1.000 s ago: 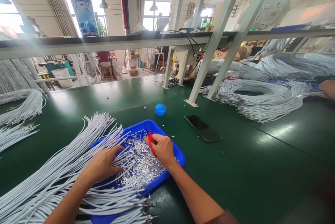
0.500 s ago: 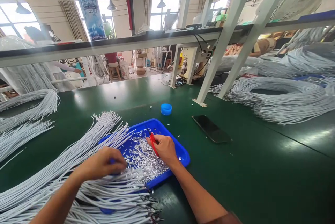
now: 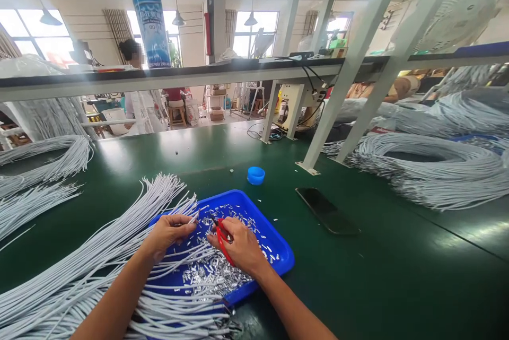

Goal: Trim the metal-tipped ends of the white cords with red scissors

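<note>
My left hand (image 3: pixel 169 235) is closed in a pinch on a white wire (image 3: pixel 193 217) near its end, above the left part of a blue tray (image 3: pixel 287 258). My right hand (image 3: pixel 242 247) is wrapped round small red-handled pliers (image 3: pixel 223 244), their dark tips pointing at the wire's end. Whether the tips touch the wire I cannot tell. Loose silvery metal pieces (image 3: pixel 222 276) lie scattered and heaped in the tray under both hands. A thick bundle of white wires (image 3: pixel 115 228) runs in from the left, and more wire ends lie across the tray's near edge.
Beyond the tray sit a blue round cap (image 3: pixel 256 175) and a dark phone (image 3: pixel 326 211). White coiled cables (image 3: pixel 445 170) lie at the right, others (image 3: pixel 59 157) at the left. Slanted metal posts (image 3: pixel 338 90) carry a shelf with a blue spray can (image 3: pixel 149 16). A person (image 3: pixel 174 97) is in the background.
My left hand has moved up and right from over the wires and now pinches one wire. My right hand with the pliers has shifted left, closer to it. The camera view has tilted upward.
</note>
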`<state>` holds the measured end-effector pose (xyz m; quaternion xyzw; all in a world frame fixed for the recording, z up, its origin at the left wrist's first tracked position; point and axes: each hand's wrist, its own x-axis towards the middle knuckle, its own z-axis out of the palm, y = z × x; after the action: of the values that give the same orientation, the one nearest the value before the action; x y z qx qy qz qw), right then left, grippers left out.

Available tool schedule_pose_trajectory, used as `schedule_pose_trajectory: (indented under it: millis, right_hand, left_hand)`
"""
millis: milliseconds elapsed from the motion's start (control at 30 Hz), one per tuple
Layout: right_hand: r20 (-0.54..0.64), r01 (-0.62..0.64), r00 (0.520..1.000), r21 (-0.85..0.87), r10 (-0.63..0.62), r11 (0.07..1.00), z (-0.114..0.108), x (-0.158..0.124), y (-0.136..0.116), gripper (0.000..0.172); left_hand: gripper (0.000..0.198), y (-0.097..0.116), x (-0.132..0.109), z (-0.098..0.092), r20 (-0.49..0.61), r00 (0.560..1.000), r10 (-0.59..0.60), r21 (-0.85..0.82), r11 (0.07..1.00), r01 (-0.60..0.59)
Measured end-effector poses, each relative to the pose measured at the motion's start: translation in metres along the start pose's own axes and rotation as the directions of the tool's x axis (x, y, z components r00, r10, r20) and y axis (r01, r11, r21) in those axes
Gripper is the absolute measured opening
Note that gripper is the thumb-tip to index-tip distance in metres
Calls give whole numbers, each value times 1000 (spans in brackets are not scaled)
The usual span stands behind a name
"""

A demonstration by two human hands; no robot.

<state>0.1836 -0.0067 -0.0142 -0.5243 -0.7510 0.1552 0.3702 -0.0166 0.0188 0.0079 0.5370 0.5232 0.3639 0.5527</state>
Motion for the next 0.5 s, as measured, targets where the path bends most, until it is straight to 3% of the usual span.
schedule_pose_trajectory:
  millis: [67,133,300,500]
  right_hand:
    - [35,-13,999,-44,15,999,3,-1,-3,29]
    - [58,-25,998,-75,30,997,6,-1,-4,32]
    - [95,-25,995,-73,32,997,10,0,-7,35]
    - [141,-41,989,-44,46,998,17,-2,-11,40]
  left_hand:
    - [36,1,-2,-5,38,998,-43,-188,981,49]
    - [34,2,-4,-7,54,996,-71,-271,959,83]
    - [32,3,-5,-7,-20,993,-114,-245,964,106]
    - [34,3,-7,-4,26,994,-109,-256,960,112]
